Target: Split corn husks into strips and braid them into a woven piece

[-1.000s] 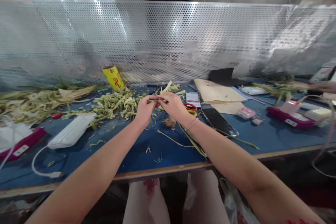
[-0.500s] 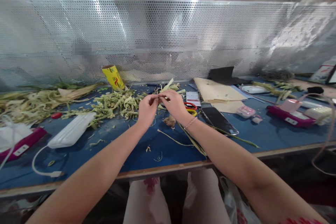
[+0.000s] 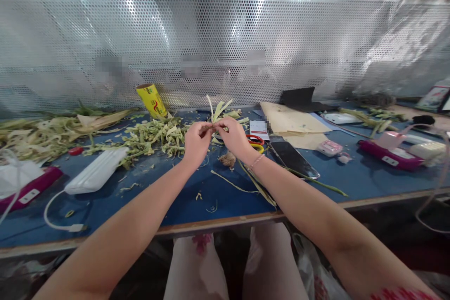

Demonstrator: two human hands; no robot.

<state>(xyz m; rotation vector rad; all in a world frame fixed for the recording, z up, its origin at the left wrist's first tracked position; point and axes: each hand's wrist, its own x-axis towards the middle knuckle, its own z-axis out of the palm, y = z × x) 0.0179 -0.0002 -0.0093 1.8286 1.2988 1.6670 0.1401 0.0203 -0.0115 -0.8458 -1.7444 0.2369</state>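
My left hand [image 3: 197, 141] and my right hand [image 3: 233, 138] meet above the middle of the table, fingertips pinched together. Between them is a small bundle of pale green husk strips [image 3: 218, 110], its loose ends fanning up beyond the fingers. Where exactly each finger grips is partly hidden. Just below my right hand lies a brown fibrous tuft [image 3: 228, 159]. Scissors with red and yellow handles [image 3: 258, 140] sit beside my right wrist. A heap of curled husk pieces [image 3: 154, 136] lies to the left of my left hand.
A yellow tube [image 3: 152, 101] stands near the perforated metal screen [image 3: 225, 47]. Left are a white power bank [image 3: 97, 172] and dried husks [image 3: 66, 133]. To the right lie a dark phone [image 3: 295, 159], brown paper [image 3: 291, 119] and a magenta power strip [image 3: 390, 155].
The pale strips now stand up more plainly above my fingertips. Both hands stay pinched together in nearly the same place, and the camera view has tilted slightly down.
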